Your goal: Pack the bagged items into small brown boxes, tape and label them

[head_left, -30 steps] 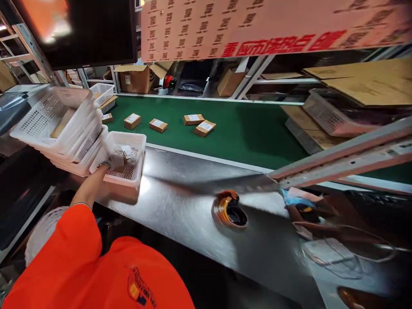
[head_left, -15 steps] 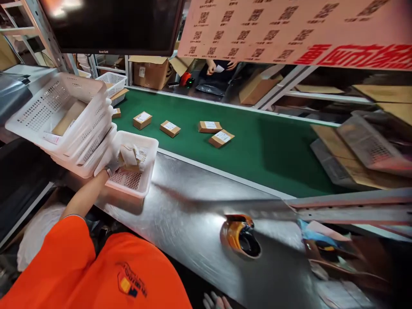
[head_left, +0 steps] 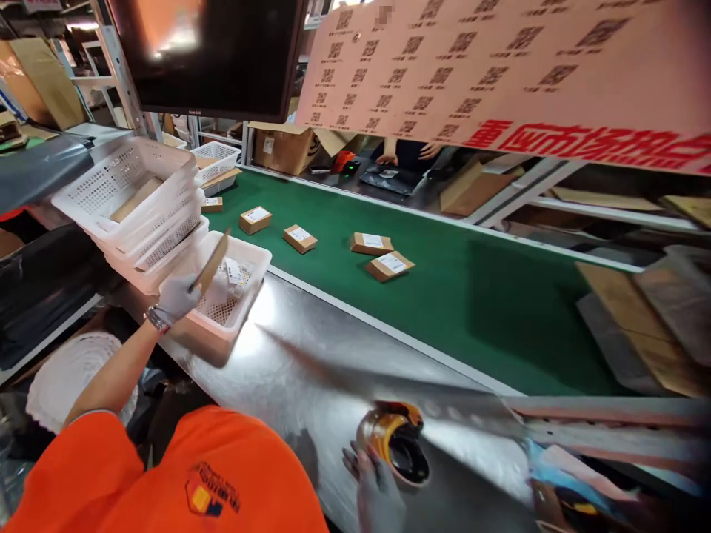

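My gloved left hand (head_left: 176, 296) is closed on a flat brown cardboard piece (head_left: 212, 259), held tilted above a white perforated basket (head_left: 247, 292) that stands on the steel table. Small labelled items lie in that basket. My gloved right hand (head_left: 376, 492) rests at the near edge of the steel table (head_left: 311, 348), its fingers touching a roll of brown packing tape (head_left: 395, 440). Whether it grips the roll is unclear.
A stack of white baskets (head_left: 127, 203) leans at the left. Several small labelled boxes (head_left: 371, 243) lie on the green conveyor belt (head_left: 472, 289). Another person's hands (head_left: 389, 157) work at the far side. A dark monitor (head_left: 214, 55) and a printed board (head_left: 500, 74) hang overhead.
My left hand lifted a flat cardboard piece out of the basket. My right hand came into view and reached the tape roll. The view shifted to the left.
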A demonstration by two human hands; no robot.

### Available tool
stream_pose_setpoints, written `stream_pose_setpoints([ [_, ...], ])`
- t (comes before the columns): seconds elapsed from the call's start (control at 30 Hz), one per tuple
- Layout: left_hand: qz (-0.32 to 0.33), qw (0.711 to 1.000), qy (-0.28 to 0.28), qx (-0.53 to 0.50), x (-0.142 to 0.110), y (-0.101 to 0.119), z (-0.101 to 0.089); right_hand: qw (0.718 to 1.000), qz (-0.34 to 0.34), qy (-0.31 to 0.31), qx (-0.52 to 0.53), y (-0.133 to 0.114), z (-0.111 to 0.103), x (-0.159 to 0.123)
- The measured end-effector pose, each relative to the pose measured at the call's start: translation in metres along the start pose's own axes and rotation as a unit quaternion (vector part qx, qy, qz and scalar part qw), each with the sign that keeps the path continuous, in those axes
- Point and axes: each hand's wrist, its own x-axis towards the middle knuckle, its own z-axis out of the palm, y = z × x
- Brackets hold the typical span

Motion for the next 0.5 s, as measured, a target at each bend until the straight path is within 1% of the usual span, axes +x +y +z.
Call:
stream_pose_setpoints([
  [0.03,0.07,0.997,-0.023,-0.019,-0.016,0.018,0.011,1.0,-0.01,-0.011,0.003,-0.009,-0.001,0.006],
  [0.1,0.19,0.975,-0.097,-0.055,-0.045,0.06,0.044,0.997,-0.057,-0.041,0.01,-0.026,-0.002,0.014],
  [0.13,0.229,0.962,-0.136,-0.06,-0.058,0.081,0.065,0.994,-0.084,-0.062,0.014,-0.033,-0.002,0.017],
  [0.2,0.269,0.937,-0.216,-0.053,-0.079,0.119,0.108,0.986,-0.131,-0.106,0.01,-0.041,-0.003,0.023],
  [0.27,0.267,0.925,-0.265,-0.048,-0.095,0.145,0.149,0.983,-0.149,-0.11,-0.006,-0.04,-0.005,0.028],
  [0.33,0.235,0.926,-0.291,-0.053,-0.107,0.159,0.18,0.986,-0.142,-0.078,-0.024,-0.033,-0.008,0.033],
  [0.4,0.19,0.934,-0.297,-0.056,-0.117,0.164,0.2,0.992,-0.112,-0.055,-0.026,-0.023,-0.012,0.035],
  [0.43,0.159,0.942,-0.288,-0.065,-0.122,0.165,0.208,0.993,-0.098,-0.057,-0.023,-0.017,-0.013,0.035],
  [0.5,0.082,0.958,-0.252,-0.105,-0.13,0.167,0.218,0.993,-0.091,-0.076,-0.011,-0.008,-0.012,0.03],
])
